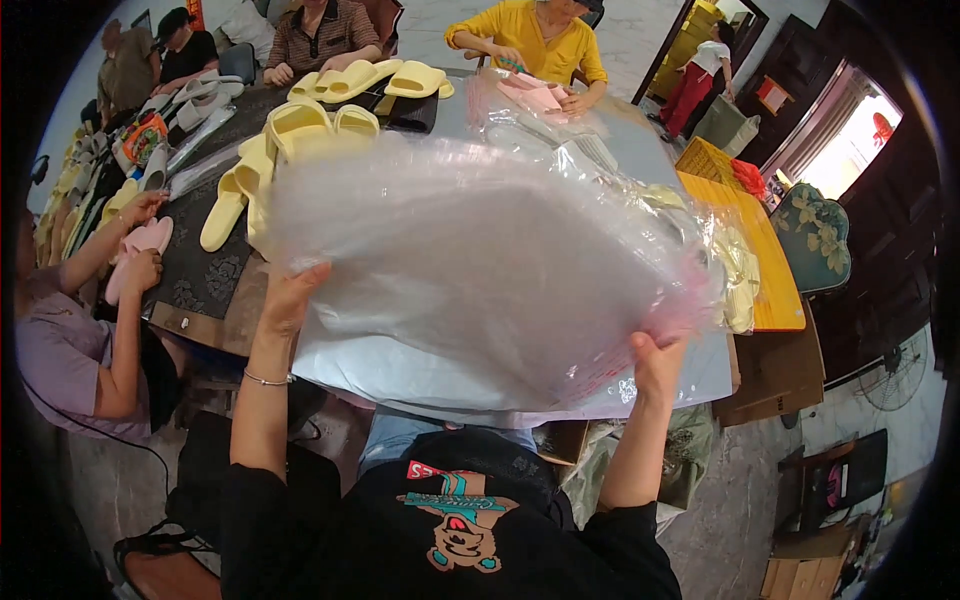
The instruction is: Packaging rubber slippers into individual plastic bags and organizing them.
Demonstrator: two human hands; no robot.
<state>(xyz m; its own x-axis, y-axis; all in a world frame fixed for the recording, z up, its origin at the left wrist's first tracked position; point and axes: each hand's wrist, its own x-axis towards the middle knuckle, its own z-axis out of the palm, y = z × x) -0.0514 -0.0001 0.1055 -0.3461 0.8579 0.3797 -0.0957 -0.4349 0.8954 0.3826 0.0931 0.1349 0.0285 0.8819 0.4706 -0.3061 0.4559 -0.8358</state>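
Note:
Between my two hands a large stack of see-through plastic bags (440,270) is held up over the table, blurred by motion along its far edge. My left hand (297,290) grips its near left side, thumb on top. At the right end, where pinkish print shows, my right hand (657,362) is closed on the bags. My fingers are mostly hidden beneath the plastic. Yellow slippers (300,128) lie just beyond the left side of the bags. Wrapped slippers in plastic (738,275) lie to the right of them.
Across the table a person in yellow (545,45) handles pink slippers (532,95). At left, another person's hands (143,268) hold a pink slipper (150,238). Rows of slippers (100,185) cover the far left. A cardboard box (775,375) and green chair (812,238) stand at right.

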